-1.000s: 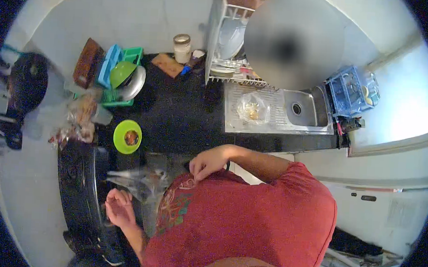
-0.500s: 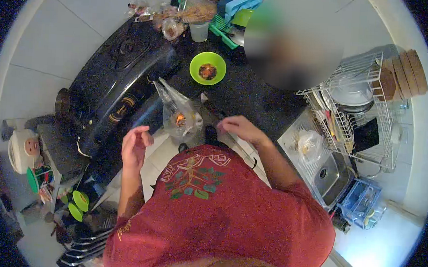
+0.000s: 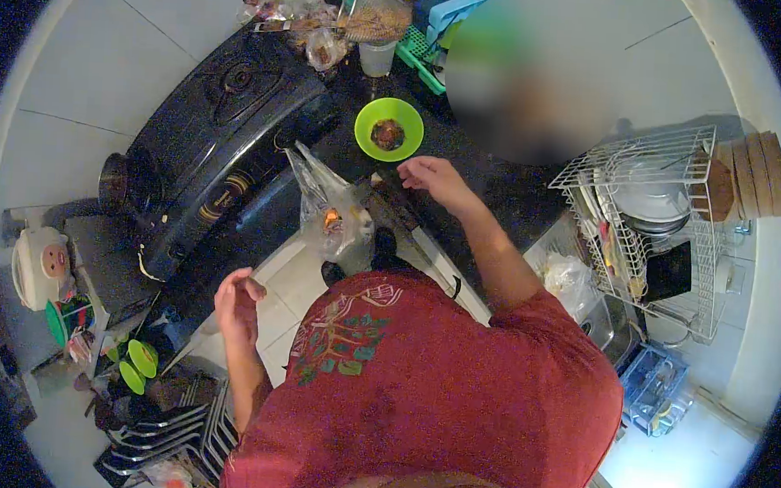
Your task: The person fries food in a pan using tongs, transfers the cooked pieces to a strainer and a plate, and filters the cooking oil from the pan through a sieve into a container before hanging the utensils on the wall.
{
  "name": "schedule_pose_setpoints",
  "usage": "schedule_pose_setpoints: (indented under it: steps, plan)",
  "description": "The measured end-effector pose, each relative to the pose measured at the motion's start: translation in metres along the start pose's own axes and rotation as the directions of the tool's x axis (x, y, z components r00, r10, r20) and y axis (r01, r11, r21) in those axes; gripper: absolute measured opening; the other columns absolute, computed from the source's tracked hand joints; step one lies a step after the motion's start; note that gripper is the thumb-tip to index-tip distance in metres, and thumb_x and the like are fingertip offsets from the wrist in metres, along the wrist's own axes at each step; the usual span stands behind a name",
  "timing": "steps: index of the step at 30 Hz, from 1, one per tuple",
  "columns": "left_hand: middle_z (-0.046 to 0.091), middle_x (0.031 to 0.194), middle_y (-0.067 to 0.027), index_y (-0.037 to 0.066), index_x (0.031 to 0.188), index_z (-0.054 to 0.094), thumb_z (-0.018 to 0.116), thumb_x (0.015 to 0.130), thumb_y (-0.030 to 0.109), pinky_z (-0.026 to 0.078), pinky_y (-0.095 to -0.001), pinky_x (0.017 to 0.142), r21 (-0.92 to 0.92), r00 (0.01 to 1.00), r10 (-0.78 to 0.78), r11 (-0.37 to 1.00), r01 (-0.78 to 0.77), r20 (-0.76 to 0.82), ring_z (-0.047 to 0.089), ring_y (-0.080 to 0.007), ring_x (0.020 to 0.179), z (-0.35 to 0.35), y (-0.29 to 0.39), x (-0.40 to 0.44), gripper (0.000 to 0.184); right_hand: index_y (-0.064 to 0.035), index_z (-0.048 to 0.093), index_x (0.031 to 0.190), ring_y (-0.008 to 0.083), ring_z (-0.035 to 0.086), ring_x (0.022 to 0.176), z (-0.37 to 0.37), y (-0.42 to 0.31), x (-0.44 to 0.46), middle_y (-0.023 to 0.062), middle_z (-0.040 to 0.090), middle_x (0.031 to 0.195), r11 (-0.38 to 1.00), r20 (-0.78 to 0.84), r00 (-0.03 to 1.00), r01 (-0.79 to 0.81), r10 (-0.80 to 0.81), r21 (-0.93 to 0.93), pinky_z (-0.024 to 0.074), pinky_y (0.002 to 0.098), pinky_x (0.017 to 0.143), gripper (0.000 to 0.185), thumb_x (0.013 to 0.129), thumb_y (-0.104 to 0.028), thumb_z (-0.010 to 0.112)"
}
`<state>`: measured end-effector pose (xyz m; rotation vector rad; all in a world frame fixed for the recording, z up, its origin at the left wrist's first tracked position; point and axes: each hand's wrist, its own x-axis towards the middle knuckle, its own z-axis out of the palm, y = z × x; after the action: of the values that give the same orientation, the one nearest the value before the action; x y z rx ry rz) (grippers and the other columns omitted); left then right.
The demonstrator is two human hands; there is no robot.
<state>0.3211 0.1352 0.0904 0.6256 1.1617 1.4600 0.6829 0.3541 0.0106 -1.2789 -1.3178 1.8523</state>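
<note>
Beside the green bowl, which has dark reddish food in it, my right hand hovers at its lower right, fingers bent and apart, holding nothing visible. My left hand is raised near my body at the left, its fingers loosely curled and apart, with nothing in it. Between the two hands, a clear plastic bag with something orange inside hangs at the counter's edge. The black gas stove lies beyond my left hand.
A white wire dish rack with plates stands at the right, above the sink and another plastic bag. A blue crate is at the lower right. Food packets, a plastic tub and a rice cooker are also around.
The view has turned toward the stove and floor. My right hand has moved up to near the green bowl. My left hand remains raised at the left, slightly lower than half a second ago.
</note>
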Motion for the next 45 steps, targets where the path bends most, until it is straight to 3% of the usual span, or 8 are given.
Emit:
schedule_pose_setpoints:
  steps: [9,19,29,32,37,40,42,45]
  plan:
    - [0.051,0.07,-0.006,-0.004,0.111,0.056,0.047,0.094,0.035,0.042,-0.0333,0.069,0.009,0.998,0.018,1.0,-0.019,0.055,0.05,-0.0182,0.069,0.029,-0.008,0.026,0.043,0.0002,0.064,0.103,0.0144,0.062,0.081,-0.041,-0.003,-0.009,0.0062,0.065,0.094,1.0,-0.127,0.992,0.0,-0.002,-0.023,0.0501,0.0273,0.075,0.027,0.092,-0.023,0.055]
    - [0.05,0.072,-0.0053,-0.003,0.111,0.055,0.045,0.095,0.034,0.041,-0.0328,0.069,0.084,0.937,-0.099,0.994,0.075,0.336,0.049,-0.017,0.071,0.084,-0.031,0.098,0.042,0.0,0.066,0.101,0.011,0.059,0.076,-0.087,0.044,-0.109,0.005,0.066,0.088,0.997,-0.376,0.925,0.036,-0.059,-0.067,0.0488,0.0256,0.071,0.027,0.089,-0.023,0.06]
    - [0.051,0.073,-0.0051,-0.003,0.11,0.057,0.043,0.096,0.032,0.043,-0.0328,0.069,0.149,0.796,-0.175,0.983,0.108,0.58,0.05,-0.018,0.071,0.144,-0.03,0.141,0.04,0.0002,0.064,0.106,0.0139,0.062,0.081,-0.037,0.056,-0.243,0.0066,0.067,0.095,0.988,-0.443,0.893,0.014,-0.082,-0.156,0.0493,0.029,0.077,0.025,0.089,-0.018,0.058]
    - [0.051,0.074,-0.005,-0.003,0.11,0.057,0.044,0.096,0.031,0.043,-0.0319,0.069,0.123,0.703,-0.164,0.986,0.109,0.692,0.05,-0.0179,0.07,0.139,-0.028,0.146,0.04,-0.0032,0.061,0.113,0.0131,0.06,0.087,-0.034,0.079,-0.27,0.0047,0.065,0.101,0.997,-0.632,0.775,0.06,-0.02,0.043,0.0486,0.0286,0.079,0.03,0.092,-0.025,0.056]
    - [0.05,0.073,-0.0052,-0.003,0.109,0.057,0.043,0.097,0.03,0.042,-0.031,0.068,0.173,0.698,-0.223,0.975,0.143,0.681,0.05,-0.0175,0.07,0.12,-0.019,0.139,0.038,-0.004,0.058,0.117,0.0122,0.058,0.089,-0.101,0.068,-0.32,0.004,0.064,0.1,0.978,-0.918,0.339,0.074,-0.207,-0.194,0.0475,0.027,0.079,0.037,0.092,-0.031,0.055]
    - [0.05,0.071,-0.0053,-0.003,0.108,0.058,0.042,0.097,0.029,0.042,-0.0311,0.068,0.197,0.702,-0.241,0.97,0.145,0.671,0.049,-0.0174,0.069,0.111,-0.012,0.131,0.037,-0.0013,0.056,0.119,0.0123,0.058,0.079,-0.182,0.033,-0.337,0.0057,0.064,0.096,0.968,-0.968,0.032,0.005,-0.251,-0.251,0.0471,0.0263,0.07,0.038,0.091,-0.025,0.057]
    - [0.05,0.071,-0.0051,-0.003,0.108,0.058,0.041,0.098,0.028,0.043,-0.0312,0.069,0.216,0.732,-0.243,0.967,0.133,0.637,0.049,-0.0173,0.069,0.106,-0.004,0.123,0.037,0.0036,0.057,0.115,0.0255,0.063,0.093,-0.264,0.038,-0.332,0.017,0.066,0.102,0.882,-0.861,-0.197,-0.053,-0.469,-0.468,0.0479,0.0354,0.081,0.041,0.089,-0.027,0.057]
    - [0.051,0.071,-0.0054,-0.002,0.108,0.057,0.042,0.098,0.03,0.044,-0.0329,0.069,0.209,0.692,-0.171,0.978,0.03,0.702,0.05,-0.0175,0.069,0.098,0.008,0.117,0.037,0.001,0.054,0.12,0.0133,0.057,0.075,-0.324,0.01,-0.325,0.007,0.063,0.09,0.897,-0.861,-0.252,-0.104,-0.442,-0.43,0.0464,0.0276,0.065,0.038,0.089,-0.022,0.055]
